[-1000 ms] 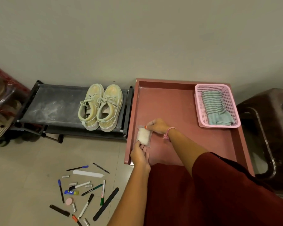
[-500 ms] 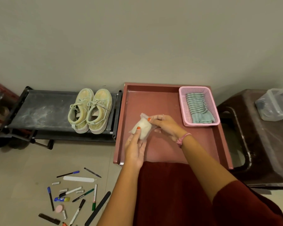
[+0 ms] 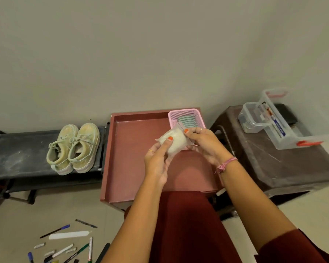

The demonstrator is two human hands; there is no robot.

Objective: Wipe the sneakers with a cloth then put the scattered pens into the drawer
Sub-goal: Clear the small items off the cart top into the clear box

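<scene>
- The red drawer (image 3: 133,149) lies open in the middle of the floor against the wall, a shallow red tray with raised rims; everything below is placed from it.
- A dark brown stool (image 3: 264,164) stands just beside the drawer's right rim, carrying clear plastic boxes (image 3: 273,122) with red latches.
- A low black bench (image 3: 23,154), dusty on top, stands just beside the drawer's left rim.
- The sneakers (image 3: 74,147), a pale green pair, sit side by side on the bench at the end nearest the drawer, toes toward the wall.
- A pink mesh basket (image 3: 184,113) rests in the drawer's far right corner, with a green-striped folded cloth (image 3: 186,120) inside it.
- The left hand (image 3: 158,160) is raised above the drawer's middle, its fingers (image 3: 169,141) curled round the lower end of a small clear bag.
- The right hand (image 3: 203,143) is above the drawer's right half, just before the basket; thumb and forefinger pinch the bag's upper edge, and a pink band circles the wrist.
- The clear bag (image 3: 176,141), holding something white, is gripped between both hands above the drawer, clear of its floor.
- The pens (image 3: 68,243) lie scattered on the floor well to the left of the drawer's near corner, below the bench, among markers, caps and a white flat stick (image 3: 68,234).
</scene>
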